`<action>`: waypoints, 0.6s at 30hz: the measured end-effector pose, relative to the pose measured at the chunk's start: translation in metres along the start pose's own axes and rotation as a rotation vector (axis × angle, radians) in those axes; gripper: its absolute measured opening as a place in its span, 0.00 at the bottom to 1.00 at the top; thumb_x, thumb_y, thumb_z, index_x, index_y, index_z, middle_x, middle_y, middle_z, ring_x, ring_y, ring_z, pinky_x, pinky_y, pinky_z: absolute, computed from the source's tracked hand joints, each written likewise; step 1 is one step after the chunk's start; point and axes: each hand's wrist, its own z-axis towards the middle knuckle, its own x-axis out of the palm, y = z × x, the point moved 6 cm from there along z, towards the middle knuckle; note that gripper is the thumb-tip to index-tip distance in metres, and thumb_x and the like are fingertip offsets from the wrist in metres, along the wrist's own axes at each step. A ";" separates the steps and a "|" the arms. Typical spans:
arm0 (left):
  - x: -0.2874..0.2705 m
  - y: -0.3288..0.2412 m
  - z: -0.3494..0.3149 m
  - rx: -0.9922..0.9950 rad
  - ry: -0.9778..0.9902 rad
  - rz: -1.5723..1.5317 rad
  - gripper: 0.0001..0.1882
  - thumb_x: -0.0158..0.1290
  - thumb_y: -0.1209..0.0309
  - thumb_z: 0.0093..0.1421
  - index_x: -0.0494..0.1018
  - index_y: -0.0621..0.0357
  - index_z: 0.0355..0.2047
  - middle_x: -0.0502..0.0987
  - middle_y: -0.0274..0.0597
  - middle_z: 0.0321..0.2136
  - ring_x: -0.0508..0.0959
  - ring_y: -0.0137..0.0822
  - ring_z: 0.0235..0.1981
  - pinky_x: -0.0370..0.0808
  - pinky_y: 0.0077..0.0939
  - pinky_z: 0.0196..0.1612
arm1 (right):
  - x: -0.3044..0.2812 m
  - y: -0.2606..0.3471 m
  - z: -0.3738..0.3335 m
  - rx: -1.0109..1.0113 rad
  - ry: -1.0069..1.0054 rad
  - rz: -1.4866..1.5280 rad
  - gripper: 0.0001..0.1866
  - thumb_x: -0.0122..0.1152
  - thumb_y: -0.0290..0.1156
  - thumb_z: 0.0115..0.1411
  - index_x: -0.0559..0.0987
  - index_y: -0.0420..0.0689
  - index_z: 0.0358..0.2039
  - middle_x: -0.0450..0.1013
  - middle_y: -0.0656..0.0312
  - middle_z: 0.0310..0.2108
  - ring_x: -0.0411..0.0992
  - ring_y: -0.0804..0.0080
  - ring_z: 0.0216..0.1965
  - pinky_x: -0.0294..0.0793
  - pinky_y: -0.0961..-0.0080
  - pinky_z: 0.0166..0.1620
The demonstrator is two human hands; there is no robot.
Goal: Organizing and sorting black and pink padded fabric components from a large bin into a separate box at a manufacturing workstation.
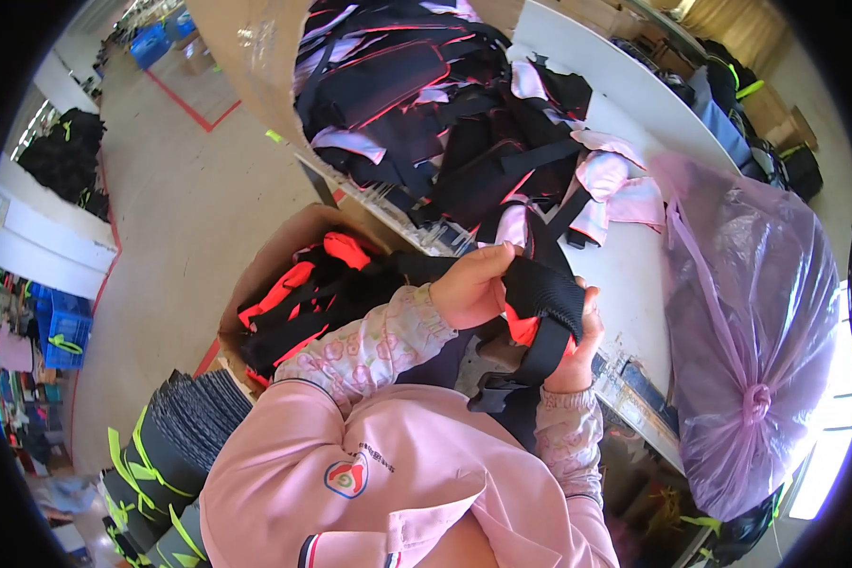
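In front of my chest I hold a black padded strap with a ribbed mesh face and orange-red lining, bent into a loop. My left hand grips its left side, thumb up, with the other fingers partly hidden. My right hand is wrapped round its right side. Below hangs a black plastic buckle on black webbing. Just beyond my hands, a heap of black pieces with red edging and shiny pinkish-white parts covers the white table.
Left of my left forearm, a cardboard box holds black and orange-red pieces. A tied purple plastic bag stands at the right. Stacked dark grey bundles with yellow-green ties sit at lower left. Blue crates line the far left.
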 end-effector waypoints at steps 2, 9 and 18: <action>0.019 0.006 0.003 -0.101 -0.093 -0.030 0.14 0.42 0.63 0.65 0.70 0.60 0.43 0.76 0.39 0.39 0.75 0.31 0.42 0.69 0.30 0.49 | -0.004 0.010 0.007 -0.031 0.052 -0.106 0.12 0.51 0.40 0.63 0.71 0.43 0.33 0.70 0.67 0.28 0.68 0.79 0.32 0.67 0.80 0.37; 0.007 -0.024 0.013 0.281 -0.402 0.323 0.16 0.41 0.58 0.65 0.71 0.58 0.36 0.76 0.41 0.34 0.77 0.31 0.34 0.73 0.27 0.40 | -0.019 0.009 0.006 -0.070 -0.143 -0.437 0.15 0.48 0.40 0.65 0.69 0.43 0.45 0.70 0.68 0.35 0.66 0.81 0.37 0.63 0.84 0.42; -0.012 -0.010 0.013 0.353 -0.116 0.519 0.15 0.50 0.71 0.60 0.66 0.64 0.46 0.72 0.39 0.43 0.71 0.31 0.45 0.66 0.23 0.49 | 0.015 -0.020 -0.011 0.081 -0.136 -0.132 0.11 0.43 0.41 0.66 0.67 0.48 0.39 0.63 0.66 0.19 0.61 0.77 0.18 0.64 0.78 0.26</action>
